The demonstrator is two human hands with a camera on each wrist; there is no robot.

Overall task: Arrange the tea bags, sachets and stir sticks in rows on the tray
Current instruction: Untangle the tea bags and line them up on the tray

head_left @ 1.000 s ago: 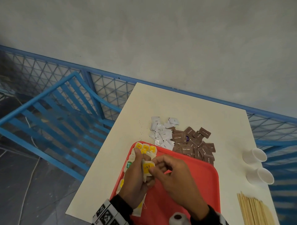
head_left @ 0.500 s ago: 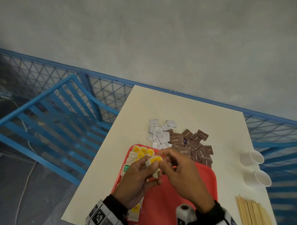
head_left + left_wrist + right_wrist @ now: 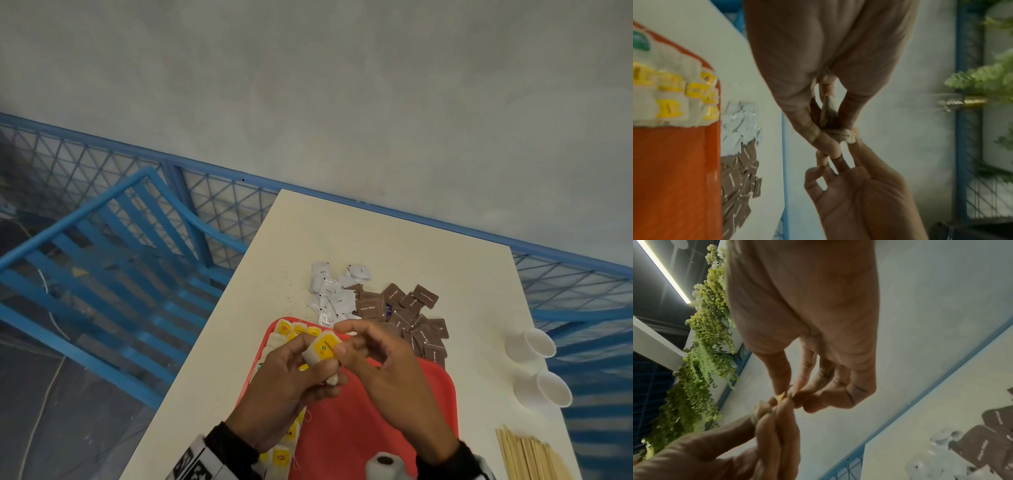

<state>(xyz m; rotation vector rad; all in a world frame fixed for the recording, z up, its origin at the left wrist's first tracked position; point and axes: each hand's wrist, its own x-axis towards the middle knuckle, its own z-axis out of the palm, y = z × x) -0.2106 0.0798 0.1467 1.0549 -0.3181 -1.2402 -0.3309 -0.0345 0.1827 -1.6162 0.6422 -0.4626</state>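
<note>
Setting: grey plastered wall behind a cream-white bench [image 3: 394, 246], with blue mesh fencing [image 3: 102, 164] along its far and left sides.

Item 1: red tray [image 3: 342, 438] at the near edge of the bench. Tea bags [image 3: 298, 330], white with yellow tags, lie along its left side and far-left corner in overlapping rows; one green-marked tag shows among them in the left wrist view. Tag print is too small to read.

Item 2: held tea bag [image 3: 322, 349], white pouch with a yellow tag bearing a small dark emblem and a line of print, not legible. It is above the tray's far-left part. Left hand [image 3: 287, 387] grips it, fingers and thumb curled round the pouch. Right hand [image 3: 387, 377] meets it at the tag: thumb and forefinger tips pinch at the tag's edge, the other fingers spread loosely.

Item 3: white sachets [image 3: 332, 294], a loose heap on the bench just beyond the tray; one reads something like "Coffee", uncertain.

Item 4: brown sachets [image 3: 411, 315], a heap touching the white ones on the right, several printed "Brown Sugar".

Item 5: wooden stir sticks [image 3: 527, 455], bundled at the near right corner of the bench.

Other: two white paper cups [image 3: 537, 346] lying on their sides at the right edge; green trailing foliage [image 3: 705, 353] visible in the right wrist view.
</note>
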